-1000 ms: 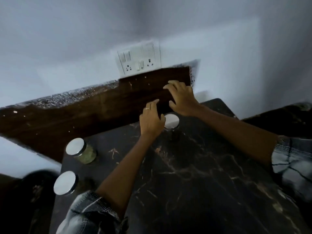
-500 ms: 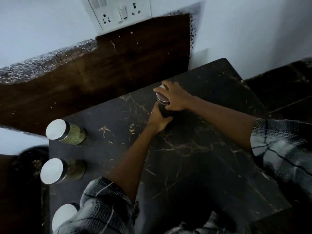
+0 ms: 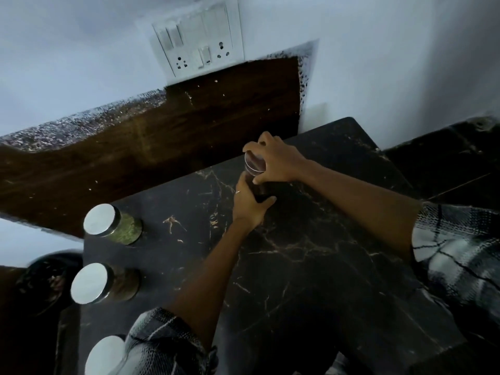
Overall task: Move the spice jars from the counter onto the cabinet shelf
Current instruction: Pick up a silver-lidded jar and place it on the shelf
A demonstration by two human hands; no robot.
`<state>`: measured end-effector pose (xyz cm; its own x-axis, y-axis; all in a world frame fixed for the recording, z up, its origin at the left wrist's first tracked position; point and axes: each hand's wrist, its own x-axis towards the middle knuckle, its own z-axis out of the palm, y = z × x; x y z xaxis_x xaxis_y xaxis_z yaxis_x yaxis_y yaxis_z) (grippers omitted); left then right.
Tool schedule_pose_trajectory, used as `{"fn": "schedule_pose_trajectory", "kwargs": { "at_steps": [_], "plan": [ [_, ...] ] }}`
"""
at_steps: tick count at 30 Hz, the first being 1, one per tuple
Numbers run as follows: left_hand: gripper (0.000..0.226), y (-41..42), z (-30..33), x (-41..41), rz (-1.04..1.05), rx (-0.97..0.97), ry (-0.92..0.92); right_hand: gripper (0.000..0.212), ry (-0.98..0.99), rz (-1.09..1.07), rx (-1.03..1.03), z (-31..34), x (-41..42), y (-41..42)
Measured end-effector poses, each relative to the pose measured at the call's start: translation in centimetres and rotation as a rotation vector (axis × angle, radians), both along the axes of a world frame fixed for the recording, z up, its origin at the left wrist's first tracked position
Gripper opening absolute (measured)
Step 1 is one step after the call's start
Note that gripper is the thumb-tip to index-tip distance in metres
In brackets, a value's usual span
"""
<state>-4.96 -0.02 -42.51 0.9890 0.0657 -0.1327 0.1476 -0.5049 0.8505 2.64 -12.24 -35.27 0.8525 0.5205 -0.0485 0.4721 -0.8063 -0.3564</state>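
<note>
**Head view: both hands on one spice jar at the back of the worktop**

Head view, dim light, left to right. Far left, a dark round object (image 3: pixel 46 280) sits low beside the worktop edge, too blurred to identify. Three jars stand in a column along the left edge of the dark marbled worktop (image 3: pixel 311 266): rear jar (image 3: pixel 113 224) with silver lid and green contents, middle jar (image 3: pixel 104 284) with silver lid and darker contents, front jar (image 3: pixel 105 355) with only its lid showing, partly behind the left checked sleeve (image 3: pixel 167 345). All three upright, apart from each other, well apart from the hands.

Centre, the left hand (image 3: pixel 250 203) wraps the lower body of the held jar (image 3: pixel 254 165), thumb curled around the near side; a ring shows on one finger. Grip closed on the jar. The right hand (image 3: pixel 276 162) comes from the right, fingers curled over and around the lid rim, thumb on the near side. Grip closed on the same jar. The jar is near the back of the worktop; cannot tell if its base touches the surface.

Behind, a brown wooden backsplash (image 3: pixel 162 147) and a white switch-and-socket plate (image 3: pixel 198 47) on the wall. Right edge, the right checked sleeve (image 3: pixel 460 244).
</note>
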Motion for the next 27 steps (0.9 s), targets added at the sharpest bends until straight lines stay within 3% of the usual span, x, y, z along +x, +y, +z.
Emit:
{"fn": "schedule_pose_trajectory", "kwargs": {
  "at_steps": [5,10,13,19,22,27],
  "plan": [
    [0.095,0.4,3.4,-1.4,0.153,-0.044,-0.191,0.077,-0.099,0.014,0.053,6.4,-1.3,1.5],
    [0.088,0.8,7.8,-2.3,0.229,-0.141,-0.285,0.070,-0.173,0.021,0.019,12.0,-3.6,2.9],
    [0.084,1.7,10.8,-3.3,0.178,-0.171,-0.344,0.063,-0.133,0.043,0.016,16.0,-4.7,3.2],
    [0.086,4.1,15.7,-4.7,-0.088,-0.295,-0.271,0.058,0.241,0.221,-0.009,23.7,-5.9,2.9],
    [0.079,4.6,17.6,-4.9,-0.134,-0.322,-0.273,0.053,0.214,0.157,0.017,25.9,-6.6,3.1],
    [0.094,4.2,20.6,-5.4,-0.060,-0.334,-0.365,0.045,0.005,0.018,0.042,28.2,-7.8,3.9]
  ]
}}
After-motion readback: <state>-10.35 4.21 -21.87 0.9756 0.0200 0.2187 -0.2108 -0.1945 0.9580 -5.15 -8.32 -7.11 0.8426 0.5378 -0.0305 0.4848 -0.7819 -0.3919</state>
